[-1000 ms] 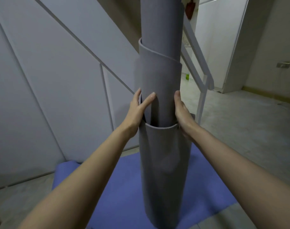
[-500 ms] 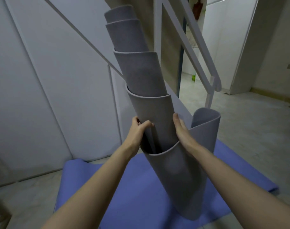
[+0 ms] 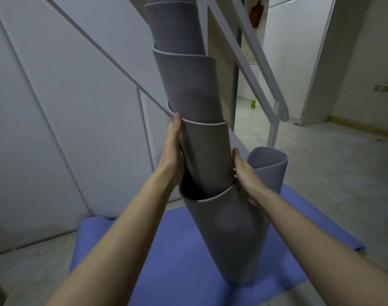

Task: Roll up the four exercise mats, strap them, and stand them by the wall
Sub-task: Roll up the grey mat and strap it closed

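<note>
A grey exercise mat (image 3: 202,151), rolled but telescoped into several stepped tiers, stands on end and leans up and to the left, its top out of frame. Its lower end rests on a blue mat (image 3: 171,261) lying flat on the floor. My left hand (image 3: 172,151) lies flat against the left side of a middle tier, fingers straight and pointing up. My right hand (image 3: 244,173) presses the right side of the same tier, where the outer layer peels away into a loose flap (image 3: 269,166); its fingertips are hidden behind the roll.
White panelled wall (image 3: 67,129) under the stairs runs along the left, close behind the roll. A white stair railing (image 3: 259,69) slants down on the right. Grey tiled floor (image 3: 332,173) stretches to the right toward a doorway and white cupboards.
The roll went from upright to leaning left, and its outer layer opened into a flap on the right. My left hand slid up and straightened along the roll; the view came closer.
</note>
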`<state>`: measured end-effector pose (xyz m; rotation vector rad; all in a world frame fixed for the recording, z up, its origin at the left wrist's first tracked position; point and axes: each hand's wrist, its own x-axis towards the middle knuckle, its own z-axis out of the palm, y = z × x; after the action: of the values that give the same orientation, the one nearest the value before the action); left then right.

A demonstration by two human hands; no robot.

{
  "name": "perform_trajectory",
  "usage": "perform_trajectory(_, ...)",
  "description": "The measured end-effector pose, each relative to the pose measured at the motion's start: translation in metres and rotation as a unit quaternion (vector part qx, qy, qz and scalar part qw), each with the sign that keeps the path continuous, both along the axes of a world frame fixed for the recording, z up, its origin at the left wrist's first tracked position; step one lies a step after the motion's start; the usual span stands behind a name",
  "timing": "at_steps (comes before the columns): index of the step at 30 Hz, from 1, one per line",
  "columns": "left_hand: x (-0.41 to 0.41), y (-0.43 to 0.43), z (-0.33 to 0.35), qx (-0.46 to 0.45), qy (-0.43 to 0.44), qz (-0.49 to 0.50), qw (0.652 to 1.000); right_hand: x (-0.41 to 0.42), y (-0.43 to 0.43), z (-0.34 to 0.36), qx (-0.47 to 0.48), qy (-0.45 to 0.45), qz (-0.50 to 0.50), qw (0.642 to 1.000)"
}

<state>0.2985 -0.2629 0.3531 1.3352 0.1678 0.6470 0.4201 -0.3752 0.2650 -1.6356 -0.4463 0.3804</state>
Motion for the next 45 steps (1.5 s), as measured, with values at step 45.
perform_trajectory(45, 0.033, 0.010, -0.042, 0.148, 0.186, 0.016, 0.971, -0.013, -0.019, -0.046, -0.074, 0.161, -0.002, 0.984)
